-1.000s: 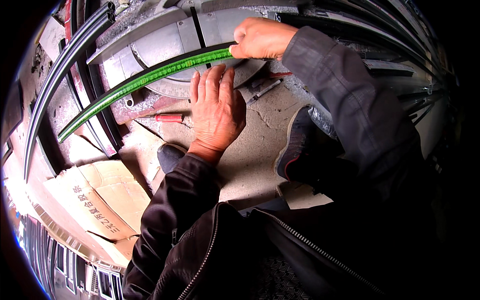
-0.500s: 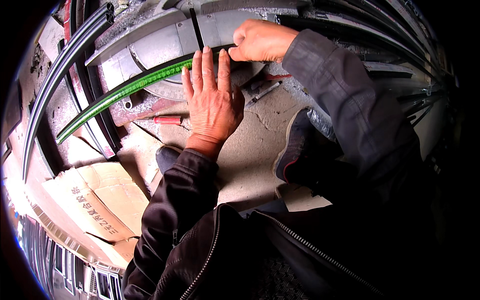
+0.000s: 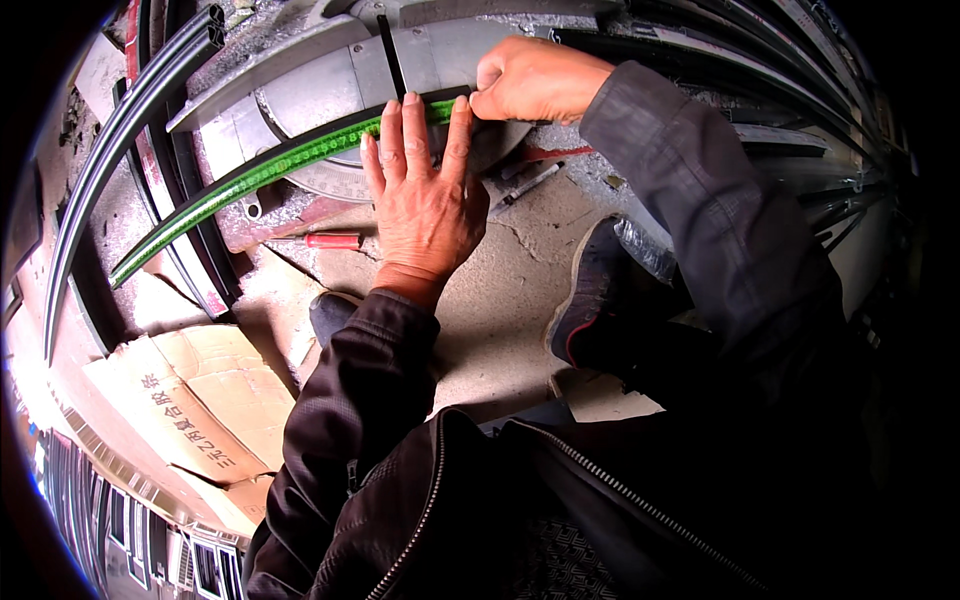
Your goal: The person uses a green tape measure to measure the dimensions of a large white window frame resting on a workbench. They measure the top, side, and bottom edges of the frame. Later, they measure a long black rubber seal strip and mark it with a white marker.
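Note:
A long black profile with a green film face (image 3: 265, 172) lies across a grey metal saw table (image 3: 330, 85), which has a dark slot and a round angle scale. My left hand (image 3: 425, 215) rests on the profile near its right end, fingers stretched out and spread. At that end, my right hand (image 3: 540, 80) is closed in a pinch, its thumb and fingertips against the profile. What exactly lies between those fingertips is hidden.
Dark profiles (image 3: 130, 150) stand or lie at the left, and more long strips (image 3: 720, 60) are stacked at the upper right. A red-handled screwdriver (image 3: 333, 241) and a flattened cardboard sheet (image 3: 215, 400) lie below. My shoe (image 3: 590, 290) is on the floor.
My right hand has moved slightly right, away from my left fingers. More green film shows beside my left fingertips, which have spread a little.

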`<state>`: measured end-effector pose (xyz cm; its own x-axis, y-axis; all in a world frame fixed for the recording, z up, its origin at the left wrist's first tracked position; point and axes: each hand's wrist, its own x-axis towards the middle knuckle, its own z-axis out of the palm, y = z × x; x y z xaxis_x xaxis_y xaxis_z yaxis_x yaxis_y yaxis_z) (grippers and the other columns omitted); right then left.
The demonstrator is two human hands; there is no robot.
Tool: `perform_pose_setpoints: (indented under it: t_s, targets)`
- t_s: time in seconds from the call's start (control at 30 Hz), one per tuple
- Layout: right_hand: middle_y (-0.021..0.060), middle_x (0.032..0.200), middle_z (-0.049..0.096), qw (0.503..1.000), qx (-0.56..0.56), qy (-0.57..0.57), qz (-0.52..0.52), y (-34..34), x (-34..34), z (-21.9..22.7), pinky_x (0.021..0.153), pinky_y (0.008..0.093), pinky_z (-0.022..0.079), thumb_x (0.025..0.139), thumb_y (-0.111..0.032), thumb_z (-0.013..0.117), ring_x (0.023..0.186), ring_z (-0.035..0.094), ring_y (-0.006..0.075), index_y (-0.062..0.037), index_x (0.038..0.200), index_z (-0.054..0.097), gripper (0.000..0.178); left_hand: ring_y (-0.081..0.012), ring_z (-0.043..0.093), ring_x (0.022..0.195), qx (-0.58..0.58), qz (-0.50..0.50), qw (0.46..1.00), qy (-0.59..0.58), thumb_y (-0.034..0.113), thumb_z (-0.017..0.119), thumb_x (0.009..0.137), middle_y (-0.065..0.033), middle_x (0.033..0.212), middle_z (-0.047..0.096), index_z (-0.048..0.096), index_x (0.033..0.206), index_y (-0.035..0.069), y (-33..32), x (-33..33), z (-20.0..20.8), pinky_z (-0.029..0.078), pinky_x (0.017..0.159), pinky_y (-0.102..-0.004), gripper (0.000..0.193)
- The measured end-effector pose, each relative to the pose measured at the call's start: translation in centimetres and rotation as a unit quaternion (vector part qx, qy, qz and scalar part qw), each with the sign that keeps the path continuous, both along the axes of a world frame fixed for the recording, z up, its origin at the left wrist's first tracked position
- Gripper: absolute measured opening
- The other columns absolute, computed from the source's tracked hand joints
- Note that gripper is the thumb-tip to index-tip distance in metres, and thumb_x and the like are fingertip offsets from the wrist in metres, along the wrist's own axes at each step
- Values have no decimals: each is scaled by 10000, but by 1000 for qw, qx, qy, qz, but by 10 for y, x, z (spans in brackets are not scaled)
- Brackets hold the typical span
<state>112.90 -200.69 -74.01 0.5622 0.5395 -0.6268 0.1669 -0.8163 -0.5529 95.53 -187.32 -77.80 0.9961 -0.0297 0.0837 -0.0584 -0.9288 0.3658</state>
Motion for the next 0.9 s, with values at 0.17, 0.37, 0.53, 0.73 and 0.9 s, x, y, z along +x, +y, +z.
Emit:
perform_pose_setpoints:
  t_s: [0.17,0.37,0.53,0.73,0.9]
  targets:
    - [11,652,561,1000,1,9,9,-1,1,12,546,332,392,870,-289,726,628,509,107,20,859,695,311,-449,250,1512,9,12,1000,8,291,671,834,-249,1620,281,398,1596,279,1,0,1,172,1218,-632,809]
    - [16,643,548,1000,1,-31,4,-7,-2,6,557,344,399,879,-332,721,630,496,115,8,847,689,343,-461,247,1509,-5,16,1000,3,310,680,835,-256,1610,284,398,1598,297,-3,0,-7,153,1220,-637,813]
    - [30,648,558,998,0,-50,-25,-10,-2,6,582,349,419,889,-367,725,643,504,124,16,848,684,388,-468,252,1503,-3,21,1000,-4,328,689,833,-258,1603,293,397,1599,302,-4,1,-6,152,1219,-638,820]
    - [60,679,617,996,2,-86,-34,-12,-3,7,604,350,445,899,-392,727,649,533,136,26,873,707,420,-470,260,1495,-8,28,1000,-12,350,697,837,-260,1591,307,401,1596,304,-7,3,-8,144,1223,-635,816]
    - [120,737,699,992,33,-99,-70,-13,-9,4,668,350,513,907,-392,722,695,642,161,41,912,726,434,-468,257,1497,3,36,999,-15,352,699,838,-262,1583,317,419,1583,301,-9,2,-11,137,1228,-631,798]
